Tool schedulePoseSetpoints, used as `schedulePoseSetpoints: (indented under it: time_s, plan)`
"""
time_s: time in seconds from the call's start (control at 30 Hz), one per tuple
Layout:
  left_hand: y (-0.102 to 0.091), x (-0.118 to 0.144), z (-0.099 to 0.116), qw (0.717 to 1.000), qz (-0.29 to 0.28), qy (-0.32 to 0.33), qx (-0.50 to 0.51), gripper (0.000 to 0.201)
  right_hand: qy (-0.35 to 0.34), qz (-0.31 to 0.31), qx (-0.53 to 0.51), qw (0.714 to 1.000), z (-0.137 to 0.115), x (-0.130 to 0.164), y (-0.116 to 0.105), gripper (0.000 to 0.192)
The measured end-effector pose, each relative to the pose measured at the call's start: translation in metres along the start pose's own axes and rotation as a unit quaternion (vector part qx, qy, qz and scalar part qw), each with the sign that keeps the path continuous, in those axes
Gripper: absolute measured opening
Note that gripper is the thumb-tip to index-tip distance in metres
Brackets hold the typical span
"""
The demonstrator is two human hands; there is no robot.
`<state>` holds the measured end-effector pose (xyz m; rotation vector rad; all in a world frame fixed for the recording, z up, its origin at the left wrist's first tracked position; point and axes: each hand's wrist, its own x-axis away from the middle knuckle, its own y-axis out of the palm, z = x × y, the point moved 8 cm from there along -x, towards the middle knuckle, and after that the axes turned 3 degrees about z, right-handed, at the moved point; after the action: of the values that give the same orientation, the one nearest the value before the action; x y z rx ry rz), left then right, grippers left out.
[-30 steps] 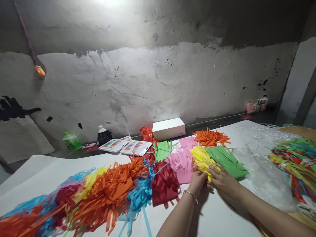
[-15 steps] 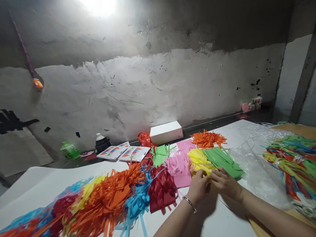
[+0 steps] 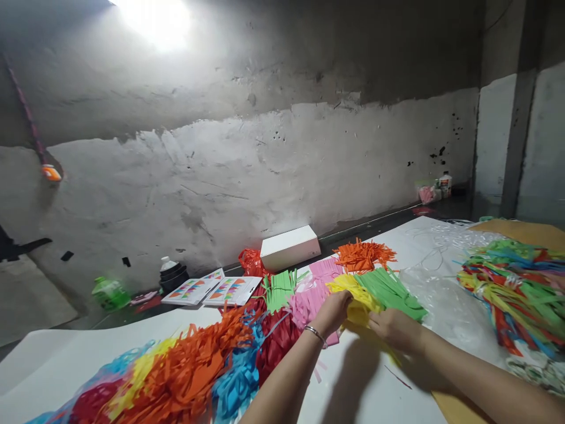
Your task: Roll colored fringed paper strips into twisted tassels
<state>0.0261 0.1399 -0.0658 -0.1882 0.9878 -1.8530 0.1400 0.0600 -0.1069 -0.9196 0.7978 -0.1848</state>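
Note:
Between my hands is a yellow fringed paper (image 3: 364,303), cut into thin strips. My left hand (image 3: 338,309), with a silver bracelet at its wrist, grips its left side with closed fingers. On the other side my right hand (image 3: 392,327) pinches the lower right part, where a yellow strip hangs down. Green fringed paper (image 3: 392,294) lies just behind my right hand. Pink fringed paper (image 3: 309,300) and dark red fringed paper (image 3: 276,341) are left of my left hand, partly hidden by that arm.
Orange fringed paper (image 3: 364,254) and a white box (image 3: 290,247) stand farther back. Printed cards (image 3: 232,291) lie at the back left. A large orange fringe pile (image 3: 189,365) and blue fringe (image 3: 238,377) spread at left. Clear plastic (image 3: 450,306) and multicoloured tassels (image 3: 521,288) lie at right.
My hands have drawn apart slightly, and the yellow paper is raised and spread between them, with a strip now hanging at its lower right. The view has also shifted a little.

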Motion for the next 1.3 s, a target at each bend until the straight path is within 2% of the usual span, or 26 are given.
schedulePoseSetpoints:
  time_s: [0.13,0.3,0.43,0.57,0.63,0.7,0.8,0.9,1.03,1.1,1.2,1.3]
  plan:
    - [-0.02,-0.009,-0.001,0.997,0.02,-0.044,0.061,0.025,0.091,-0.032,0.011,0.995,0.031,-0.006,0.013,0.018]
    - [-0.072,-0.026,-0.005,0.976,0.097,-0.079,0.178,0.023,0.166,-0.081,0.012,0.983,0.075,-0.005,0.008,0.02]
    - [-0.124,-0.03,-0.012,0.934,0.21,-0.096,0.274,0.023,0.196,-0.114,0.01,0.974,0.102,0.011,-0.003,0.019]
    - [-0.171,-0.034,-0.019,0.876,0.324,-0.11,0.339,0.025,0.216,-0.119,-0.003,0.969,0.12,0.049,-0.008,0.01]
    - [-0.188,-0.04,-0.018,0.85,0.372,-0.105,0.359,0.026,0.224,-0.11,0.001,0.968,0.125,0.072,-0.009,0.006]
    - [-0.195,-0.051,-0.011,0.83,0.405,-0.088,0.373,0.028,0.221,-0.092,0.009,0.971,0.126,0.094,-0.011,0.017]
    - [-0.181,-0.068,0.001,0.826,0.412,-0.058,0.381,0.03,0.195,-0.046,0.018,0.98,0.117,0.112,-0.024,0.033]
    - [-0.135,-0.073,0.005,0.858,0.363,-0.044,0.361,0.03,0.153,0.004,0.014,0.988,0.094,0.111,-0.046,0.037]
    - [-0.058,-0.047,-0.002,0.924,0.241,-0.058,0.29,0.024,0.101,0.048,-0.007,0.994,0.054,0.094,-0.081,0.032]
    - [-0.033,-0.021,0.001,0.95,0.187,-0.057,0.244,0.03,0.085,0.068,-0.013,0.994,0.036,0.084,-0.097,0.031]
    - [-0.017,0.024,0.034,0.972,0.13,-0.018,0.194,0.057,0.051,0.099,-0.011,0.994,0.008,0.069,-0.116,0.033]
    - [0.0,0.067,0.095,0.988,0.041,0.073,0.128,0.084,0.019,0.122,-0.01,0.992,-0.02,0.051,-0.135,0.034]
